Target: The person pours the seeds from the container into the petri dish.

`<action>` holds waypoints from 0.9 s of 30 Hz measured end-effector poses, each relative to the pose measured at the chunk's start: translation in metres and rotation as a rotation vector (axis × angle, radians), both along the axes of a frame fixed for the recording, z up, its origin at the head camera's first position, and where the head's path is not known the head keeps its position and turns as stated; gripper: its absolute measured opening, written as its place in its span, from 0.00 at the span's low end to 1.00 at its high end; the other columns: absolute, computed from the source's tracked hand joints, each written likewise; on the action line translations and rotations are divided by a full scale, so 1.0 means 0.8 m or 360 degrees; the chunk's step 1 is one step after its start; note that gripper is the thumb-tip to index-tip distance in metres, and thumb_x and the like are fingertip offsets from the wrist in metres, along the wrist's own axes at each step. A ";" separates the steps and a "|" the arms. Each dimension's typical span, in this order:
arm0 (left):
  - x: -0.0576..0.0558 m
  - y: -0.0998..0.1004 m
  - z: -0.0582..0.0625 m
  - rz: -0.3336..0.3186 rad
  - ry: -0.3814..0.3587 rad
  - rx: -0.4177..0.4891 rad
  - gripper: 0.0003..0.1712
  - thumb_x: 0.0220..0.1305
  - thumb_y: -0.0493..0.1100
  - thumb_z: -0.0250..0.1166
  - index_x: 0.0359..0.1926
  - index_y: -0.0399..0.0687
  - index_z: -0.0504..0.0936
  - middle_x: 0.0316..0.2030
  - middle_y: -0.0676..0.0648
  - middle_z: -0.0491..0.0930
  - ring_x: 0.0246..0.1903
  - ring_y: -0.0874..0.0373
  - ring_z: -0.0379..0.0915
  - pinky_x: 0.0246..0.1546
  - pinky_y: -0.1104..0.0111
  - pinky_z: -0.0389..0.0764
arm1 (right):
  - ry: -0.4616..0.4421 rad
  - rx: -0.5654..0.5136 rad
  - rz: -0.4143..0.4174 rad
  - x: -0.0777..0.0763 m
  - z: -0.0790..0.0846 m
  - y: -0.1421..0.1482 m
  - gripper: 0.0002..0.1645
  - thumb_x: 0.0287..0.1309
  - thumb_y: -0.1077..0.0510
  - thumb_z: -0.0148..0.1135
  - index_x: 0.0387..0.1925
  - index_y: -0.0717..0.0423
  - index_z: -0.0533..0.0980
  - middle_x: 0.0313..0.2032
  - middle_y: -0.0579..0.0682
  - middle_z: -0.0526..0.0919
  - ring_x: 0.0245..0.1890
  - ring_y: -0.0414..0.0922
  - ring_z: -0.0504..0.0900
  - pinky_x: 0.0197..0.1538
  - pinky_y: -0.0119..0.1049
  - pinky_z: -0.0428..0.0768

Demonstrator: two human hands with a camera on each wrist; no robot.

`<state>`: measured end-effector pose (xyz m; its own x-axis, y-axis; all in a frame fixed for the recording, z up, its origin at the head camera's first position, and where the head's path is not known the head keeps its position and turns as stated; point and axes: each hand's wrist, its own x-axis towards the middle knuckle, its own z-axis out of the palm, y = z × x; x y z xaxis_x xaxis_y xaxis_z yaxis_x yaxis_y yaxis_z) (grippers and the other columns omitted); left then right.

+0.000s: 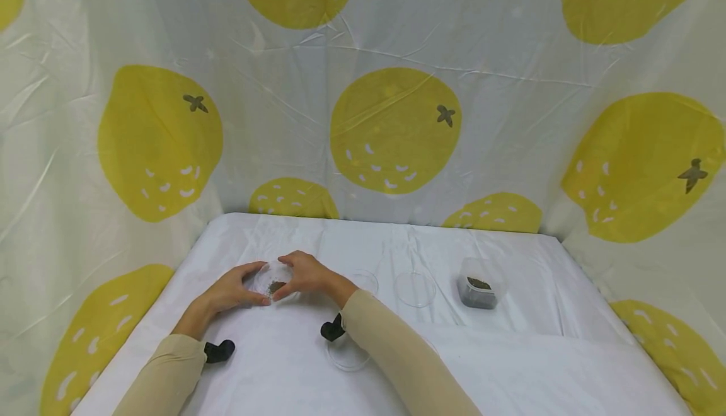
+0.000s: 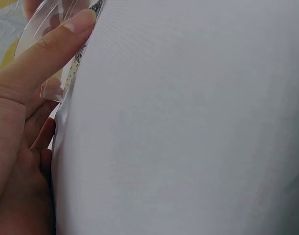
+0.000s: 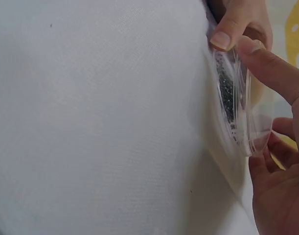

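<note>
A clear petri dish [image 1: 263, 282] with dark grains [image 1: 276, 287] in it is at the left of the white table. My left hand [image 1: 231, 288] grips it from the left; in the left wrist view the thumb [image 2: 44, 58] lies across the rim. From the other side my right hand [image 1: 311, 275] holds the clear lid [image 3: 261, 125] by its edge, thumb on the near side and fingers round the far side. In the right wrist view the lid overlaps the dish, with the dark grains showing beside its rim. Both thumbs are close together at the near edge.
Further clear round dishes lie to the right, one with its rim [image 1: 396, 290] fully visible, another partly behind my right hand. A dish rim [image 1: 347, 369] shows beside my right forearm. A clear tub [image 1: 476, 299] of dark grains stands at the right. A lemon-print curtain [image 1: 272, 120] hangs behind the table.
</note>
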<state>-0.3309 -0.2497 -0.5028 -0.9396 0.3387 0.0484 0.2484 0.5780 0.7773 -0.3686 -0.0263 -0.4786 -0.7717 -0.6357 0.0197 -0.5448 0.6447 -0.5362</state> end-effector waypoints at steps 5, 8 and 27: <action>0.000 -0.001 0.000 -0.0011 0.0033 -0.0032 0.54 0.35 0.56 0.78 0.64 0.43 0.66 0.63 0.40 0.63 0.64 0.42 0.50 0.61 0.46 0.51 | -0.0011 0.0134 0.0052 0.002 0.009 -0.001 0.57 0.32 0.36 0.76 0.65 0.51 0.64 0.60 0.45 0.67 0.60 0.39 0.64 0.60 0.31 0.63; 0.002 -0.001 -0.001 0.0000 0.0030 -0.0035 0.54 0.35 0.55 0.78 0.64 0.43 0.66 0.63 0.39 0.63 0.65 0.42 0.50 0.61 0.46 0.51 | -0.0070 0.0201 0.0085 0.004 0.015 -0.001 0.57 0.35 0.42 0.76 0.67 0.52 0.61 0.61 0.46 0.65 0.60 0.38 0.63 0.60 0.30 0.63; 0.001 0.001 0.001 0.0009 -0.0035 0.0007 0.56 0.33 0.56 0.79 0.65 0.45 0.65 0.64 0.41 0.61 0.65 0.43 0.49 0.61 0.45 0.50 | -0.0064 0.0160 0.0089 -0.004 0.009 0.000 0.56 0.34 0.37 0.75 0.65 0.53 0.63 0.59 0.43 0.68 0.60 0.37 0.64 0.60 0.30 0.62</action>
